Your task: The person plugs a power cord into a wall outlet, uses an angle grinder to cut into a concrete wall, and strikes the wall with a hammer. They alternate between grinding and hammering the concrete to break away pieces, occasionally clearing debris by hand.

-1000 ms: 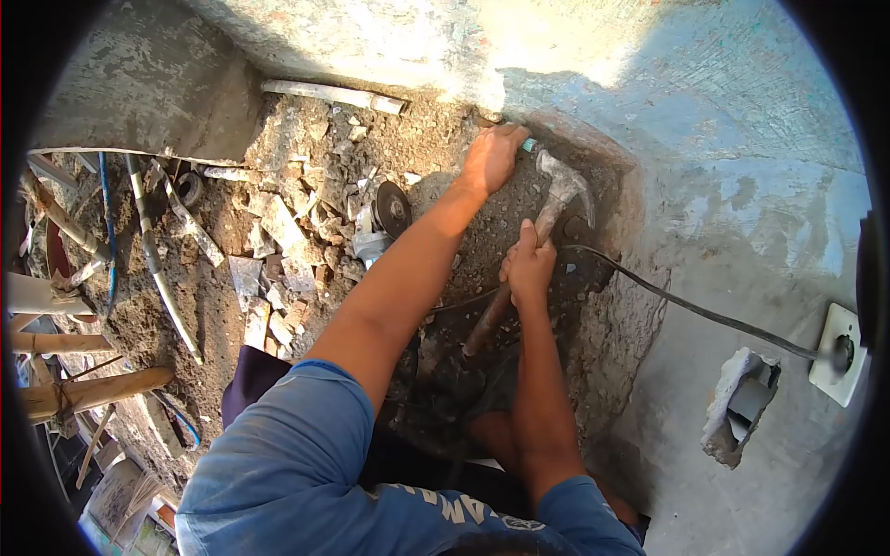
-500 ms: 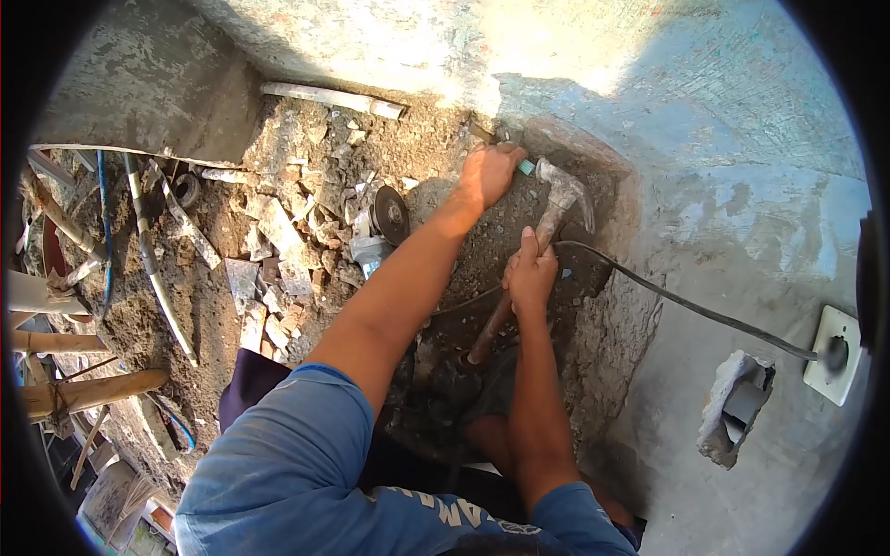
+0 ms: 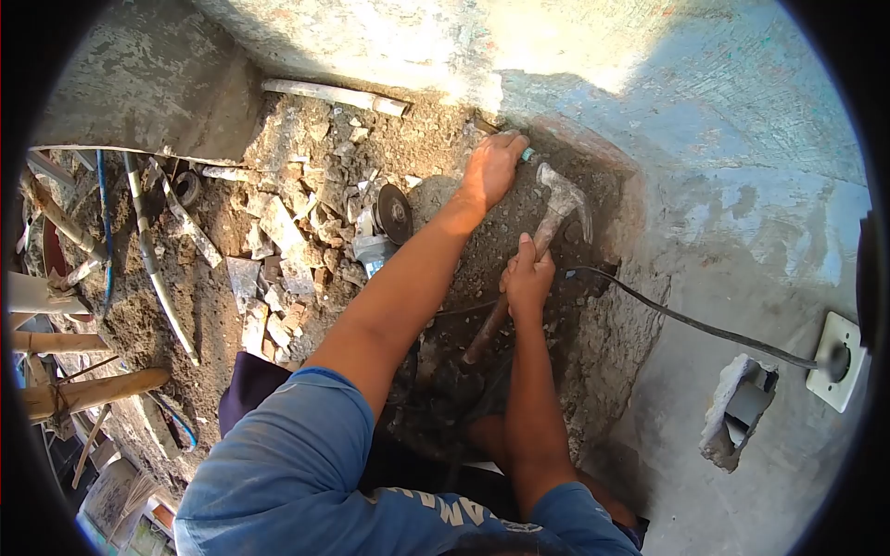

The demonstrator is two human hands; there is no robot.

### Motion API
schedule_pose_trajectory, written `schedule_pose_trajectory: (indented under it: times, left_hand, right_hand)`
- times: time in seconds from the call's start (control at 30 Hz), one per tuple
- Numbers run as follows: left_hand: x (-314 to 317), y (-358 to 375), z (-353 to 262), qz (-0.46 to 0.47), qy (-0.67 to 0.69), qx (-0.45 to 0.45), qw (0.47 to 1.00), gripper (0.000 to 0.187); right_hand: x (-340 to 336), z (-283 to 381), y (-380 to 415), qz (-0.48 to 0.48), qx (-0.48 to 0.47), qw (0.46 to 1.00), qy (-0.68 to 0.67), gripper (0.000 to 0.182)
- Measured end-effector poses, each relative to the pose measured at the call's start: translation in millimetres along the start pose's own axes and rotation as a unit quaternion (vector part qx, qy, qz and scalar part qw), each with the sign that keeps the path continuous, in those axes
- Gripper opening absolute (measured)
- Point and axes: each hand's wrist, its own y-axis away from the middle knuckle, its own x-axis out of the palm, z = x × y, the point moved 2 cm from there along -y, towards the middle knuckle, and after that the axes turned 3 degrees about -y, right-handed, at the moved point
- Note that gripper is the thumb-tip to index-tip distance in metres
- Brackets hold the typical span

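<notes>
My left hand (image 3: 493, 170) is closed round a thin tool whose teal end (image 3: 527, 154) sticks out to the right of the fingers. Its other end shows as a short piece by the foot of the wall, and the middle is hidden by the hand. My right hand (image 3: 527, 283) grips the handle of a claw hammer (image 3: 562, 202). The hammer's metal head is just below and right of the teal end, with a small gap between them. Both hands are over the dirt in the wall corner.
A grinder disc (image 3: 394, 214) lies left of my left forearm among broken rubble (image 3: 278, 227). A black cable (image 3: 705, 320) runs to a wall socket (image 3: 836, 362) at the right. Pipes (image 3: 153, 255) and bamboo poles (image 3: 93, 394) lie at the left.
The hammer and my right hand have shifted slightly left. My left hand has moved slightly up with the teal-ended tool. The cable hangs a little lower near the hammer.
</notes>
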Motion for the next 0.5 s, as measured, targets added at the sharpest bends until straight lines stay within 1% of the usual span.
schedule_pose_trajectory:
  times: [0.07, 0.1, 0.13, 0.17, 0.2, 0.23, 0.27, 0.3, 0.37, 0.4, 0.47, 0.5]
  left_hand:
    - [0.9, 1.1, -2.0, 0.002, 0.008, -0.012, 1.0, 0.03]
    - [2.6, 1.6, -2.8, 0.0, 0.008, -0.014, 1.0, 0.03]
    - [3.5, 3.2, -5.6, -0.03, 0.001, 0.018, 0.999, 0.031]
    - [6.1, 6.4, -6.5, -0.059, -0.006, 0.05, 0.997, 0.032]
    - [8.9, 6.8, -3.9, -0.058, -0.005, 0.051, 0.997, 0.032]
    - [10.5, 4.8, -0.3, -0.081, 0.0, 0.05, 0.995, 0.034]
    - [11.4, 3.1, 3.1, -0.105, 0.005, 0.049, 0.993, 0.037]
    - [12.1, 3.1, 7.6, -0.106, 0.006, 0.05, 0.993, 0.037]
    - [8.8, 4.3, 14.4, -0.118, 0.013, 0.051, 0.992, 0.035]
    - [7.9, 3.6, 14.0, -0.118, 0.012, 0.051, 0.992, 0.035]
    - [5.3, 3.7, 12.5, -0.114, 0.06, 0.02, 0.991, 0.034]
    - [3.2, 4.2, 10.8, -0.113, 0.06, 0.021, 0.992, 0.034]
  right_hand:
    - [-2.1, 6.7, 0.5, -0.013, -0.015, 1.0, 0.005, 0.028]
    - [-0.7, 21.1, 1.9, -0.047, -0.056, 0.996, -0.061, 0.028]
    - [-1.1, 32.0, 3.3, -0.081, -0.094, 0.984, -0.127, 0.029]
    - [-4.8, 37.1, 1.3, -0.082, -0.093, 0.984, -0.127, 0.029]
    - [-11.0, 44.9, -1.7, -0.087, -0.146, 0.975, -0.145, 0.03]
    - [-14.6, 52.8, -2.1, -0.09, -0.199, 0.962, -0.162, 0.032]
    - [-11.3, 66.8, 4.9, -0.117, -0.213, 0.958, -0.155, 0.035]
    - [-12.1, 68.2, 6.7, -0.117, -0.214, 0.957, -0.155, 0.035]
    - [-15.1, 69.8, 11.4, -0.118, -0.259, 0.945, -0.159, 0.034]
    - [-13.9, 67.0, 11.0, -0.118, -0.258, 0.946, -0.159, 0.034]
    - [-9.7, 54.9, 12.9, -0.101, -0.296, 0.936, -0.163, 0.034]
    - [-4.6, 47.4, 14.4, -0.102, -0.295, 0.936, -0.164, 0.034]
